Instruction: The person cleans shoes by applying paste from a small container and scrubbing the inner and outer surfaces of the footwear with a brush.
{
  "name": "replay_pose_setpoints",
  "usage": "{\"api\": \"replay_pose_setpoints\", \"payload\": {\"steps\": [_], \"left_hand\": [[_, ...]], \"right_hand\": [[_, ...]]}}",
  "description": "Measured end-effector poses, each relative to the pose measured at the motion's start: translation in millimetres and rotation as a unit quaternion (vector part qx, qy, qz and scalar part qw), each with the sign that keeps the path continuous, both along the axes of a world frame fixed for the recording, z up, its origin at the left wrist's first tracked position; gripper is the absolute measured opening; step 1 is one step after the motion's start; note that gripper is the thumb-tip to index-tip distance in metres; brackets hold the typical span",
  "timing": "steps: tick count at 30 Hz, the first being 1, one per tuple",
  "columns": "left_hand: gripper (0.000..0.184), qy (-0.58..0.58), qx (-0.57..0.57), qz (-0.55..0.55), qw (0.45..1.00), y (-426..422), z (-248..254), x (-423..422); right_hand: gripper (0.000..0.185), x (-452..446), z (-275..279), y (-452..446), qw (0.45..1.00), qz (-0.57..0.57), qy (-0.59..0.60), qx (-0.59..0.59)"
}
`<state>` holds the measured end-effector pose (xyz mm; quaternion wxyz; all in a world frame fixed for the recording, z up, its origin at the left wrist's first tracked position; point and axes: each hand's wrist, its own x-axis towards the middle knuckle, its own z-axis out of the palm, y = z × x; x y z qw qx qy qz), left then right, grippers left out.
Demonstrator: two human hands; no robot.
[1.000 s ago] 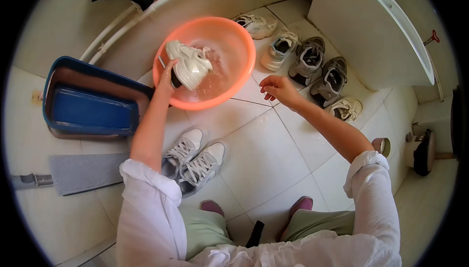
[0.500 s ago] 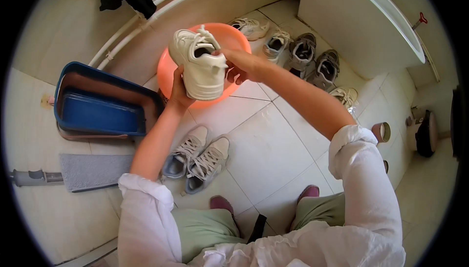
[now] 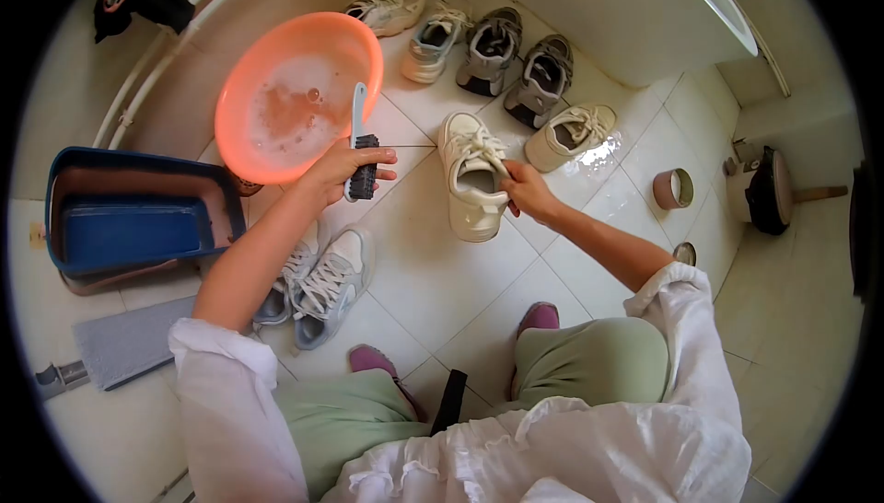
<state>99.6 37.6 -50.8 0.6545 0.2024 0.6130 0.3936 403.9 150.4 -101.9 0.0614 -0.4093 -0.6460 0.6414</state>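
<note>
My left hand (image 3: 333,172) is closed on a scrub brush (image 3: 361,149) with a pale grey handle and dark bristles. The handle points up, beside the rim of an orange basin (image 3: 373,57) that holds foamy, brownish water. My right hand (image 3: 532,192) grips a cream lace-up sneaker (image 3: 476,218) by the side of its collar. The sneaker's toe points away from me and its heel faces me. Whether its sole touches the tiles I cannot tell. Close by on the right stands a matching cream sneaker (image 3: 562,139) on wet floor.
Several other sneakers line the far floor, among them a dark grey one (image 3: 490,52). A grey-white pair (image 3: 333,287) stands near my left forearm. A blue bin (image 3: 138,227) lies at left above a grey flat mop (image 3: 129,342). At right are a small round tin (image 3: 673,189) and a pot (image 3: 764,192).
Both hands were at the cream sneaker over the basin. The sneaker is now lower and further right in my right hand alone, and my left hand holds the brush. The view has shifted.
</note>
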Motion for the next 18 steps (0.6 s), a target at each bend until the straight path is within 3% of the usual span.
{"api": "replay_pose_setpoints", "payload": {"steps": [7,8,9,11,12,16,17,18], "left_hand": [[0.031,0.084,0.002,-0.033,0.996,21.4,-19.6,35.9],[0.032,0.082,0.021,-0.033,0.996,25.1,-23.4,40.9],[0.032,0.081,0.039,-0.028,0.996,27.3,-26.4,45.6],[0.033,0.075,0.042,-0.045,0.995,33.9,-27.0,55.1],[0.034,0.082,0.04,-0.039,0.995,37.1,-27.4,57.3],[0.035,0.063,0.04,-0.04,0.996,48.5,-34.5,67.7],[0.035,0.057,0.048,-0.039,0.996,51.1,-33.2,72.8],[0.034,0.054,0.054,-0.034,0.997,52.1,-32.9,76.9]], "right_hand": [[0.034,36.2,-49.6,4.2,0.986,0.061,-0.048,0.15],[0.038,43.0,-53.1,4.2,0.983,0.042,-0.032,0.177],[0.041,52.0,-33.9,5.8,0.997,0.022,-0.071,0.038],[0.041,82.5,-41.8,17.1,0.997,-0.067,-0.017,0.018],[0.039,101.9,-45.6,25.4,0.983,-0.129,-0.009,0.127],[0.032,221.7,-50.9,61.4,0.812,-0.382,-0.097,0.431],[0.036,254.2,-52.7,70.3,0.766,-0.412,-0.108,0.481],[0.04,285.6,-48.2,79.5,0.706,-0.366,-0.229,0.562]]}}
